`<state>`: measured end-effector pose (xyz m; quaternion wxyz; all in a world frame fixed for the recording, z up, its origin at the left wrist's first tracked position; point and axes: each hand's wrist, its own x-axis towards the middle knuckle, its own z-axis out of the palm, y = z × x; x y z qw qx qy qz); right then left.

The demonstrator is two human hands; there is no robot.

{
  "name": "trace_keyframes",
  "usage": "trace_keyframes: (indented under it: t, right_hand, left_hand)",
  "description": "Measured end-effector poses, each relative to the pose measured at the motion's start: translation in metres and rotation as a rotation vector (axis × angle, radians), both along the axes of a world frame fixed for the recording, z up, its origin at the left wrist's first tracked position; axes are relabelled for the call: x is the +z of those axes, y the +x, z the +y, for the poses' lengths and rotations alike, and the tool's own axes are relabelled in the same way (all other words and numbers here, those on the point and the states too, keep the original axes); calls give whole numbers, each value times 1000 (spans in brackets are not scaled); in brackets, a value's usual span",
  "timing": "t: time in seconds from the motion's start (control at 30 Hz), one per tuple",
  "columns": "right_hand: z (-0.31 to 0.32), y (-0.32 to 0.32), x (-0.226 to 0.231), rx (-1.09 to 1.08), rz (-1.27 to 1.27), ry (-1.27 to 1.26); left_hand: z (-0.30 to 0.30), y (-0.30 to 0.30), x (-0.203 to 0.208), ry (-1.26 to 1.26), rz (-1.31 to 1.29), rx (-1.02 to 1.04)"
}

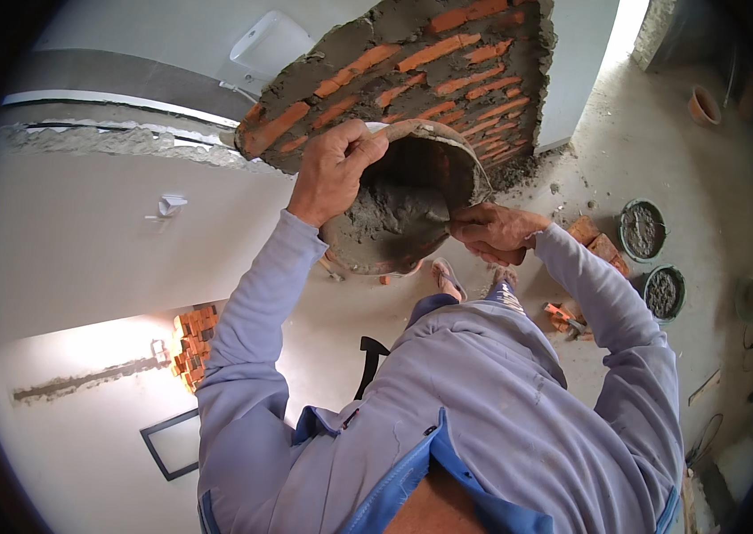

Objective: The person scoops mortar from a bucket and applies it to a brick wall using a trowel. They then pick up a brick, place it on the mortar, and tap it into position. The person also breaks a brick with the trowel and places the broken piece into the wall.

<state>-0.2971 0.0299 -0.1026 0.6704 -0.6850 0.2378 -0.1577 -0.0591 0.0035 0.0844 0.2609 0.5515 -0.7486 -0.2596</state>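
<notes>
My left hand [338, 169] is closed over the upper left rim of a tilted, mortar-stained bucket [448, 158]. Wet grey mortar [372, 222] lies in the bucket. My right hand [499, 233], at the bucket's right side, is closed around the handle of a trowel. The mortar-smeared trowel blade [421, 206] reaches into the bucket, against the mortar. Just beyond the bucket stands a brick wall [439, 67], its orange bricks showing between thick bands of grey mortar.
Two round tubs of mortar [642, 230] [664, 294] stand on the floor at the right. Near them lie loose bricks [595, 238] and orange brick pieces [563, 316]. A reddish pot [704, 105] sits farther off. At the left is a pale wall [109, 240].
</notes>
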Motion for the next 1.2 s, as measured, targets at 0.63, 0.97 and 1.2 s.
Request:
trace_keyframes:
  t: [0.63, 0.97, 1.2]
  right_hand:
    - [10, 52, 115, 90, 47, 743]
    - [-92, 172, 212, -92, 147, -496]
    - [-139, 260, 153, -331, 278, -1459]
  left_hand:
    - [99, 101, -100, -237, 855, 844]
    - [129, 206, -197, -42, 1108, 1067]
    - [126, 243, -241, 87, 1106, 1033]
